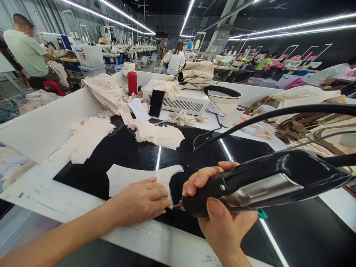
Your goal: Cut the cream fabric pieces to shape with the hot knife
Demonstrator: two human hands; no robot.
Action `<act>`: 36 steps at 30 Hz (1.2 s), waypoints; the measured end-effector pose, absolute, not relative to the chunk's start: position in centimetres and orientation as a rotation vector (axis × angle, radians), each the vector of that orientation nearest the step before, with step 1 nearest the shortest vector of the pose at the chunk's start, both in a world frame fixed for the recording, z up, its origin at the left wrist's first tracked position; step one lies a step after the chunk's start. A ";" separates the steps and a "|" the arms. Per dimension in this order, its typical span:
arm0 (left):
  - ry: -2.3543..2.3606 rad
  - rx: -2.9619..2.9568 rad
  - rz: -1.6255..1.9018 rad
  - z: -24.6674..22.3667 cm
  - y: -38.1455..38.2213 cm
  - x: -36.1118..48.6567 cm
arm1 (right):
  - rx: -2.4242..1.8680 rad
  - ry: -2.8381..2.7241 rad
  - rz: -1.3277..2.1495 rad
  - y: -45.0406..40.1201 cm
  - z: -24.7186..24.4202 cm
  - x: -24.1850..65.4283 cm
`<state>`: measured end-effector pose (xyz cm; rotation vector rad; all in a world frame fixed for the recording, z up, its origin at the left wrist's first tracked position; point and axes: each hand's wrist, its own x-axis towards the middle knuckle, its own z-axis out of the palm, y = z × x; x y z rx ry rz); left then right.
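Observation:
My left hand (144, 198) lies flat on a pale, curved piece (133, 178) with a seam-like line across it, fingers stretched out and pressing it against the glossy black work surface (111, 146). Whether the piece is fabric or a template with fabric beneath, I cannot tell. My right hand (222, 222) is wrapped around a black corded hand tool (258, 178) with a silver lever along its side. Its narrow metal tip points left and meets the right edge of the pale piece, close to my left fingertips.
Stacked beige fabric pieces (158, 134) lie beyond the hands, with another pile (89, 137) to the left. A phone (156, 103) leans against a white vented box (180, 102) near a red bottle (132, 82). The tool's thick black cable (278, 113) arches across the right. People sit at sewing machines behind.

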<state>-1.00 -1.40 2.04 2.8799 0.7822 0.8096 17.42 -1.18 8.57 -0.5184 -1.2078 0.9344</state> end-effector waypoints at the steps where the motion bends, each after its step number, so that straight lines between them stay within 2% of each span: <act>1: 0.783 2.878 0.807 2.0 -1.4 -1.0 | -0.522 -1.208 0.933 -1.2 8.6 17.4; 36: 0.770 2.841 0.848 1.6 -1.7 -1.2 | -0.551 -1.204 0.934 -1.2 8.3 17.2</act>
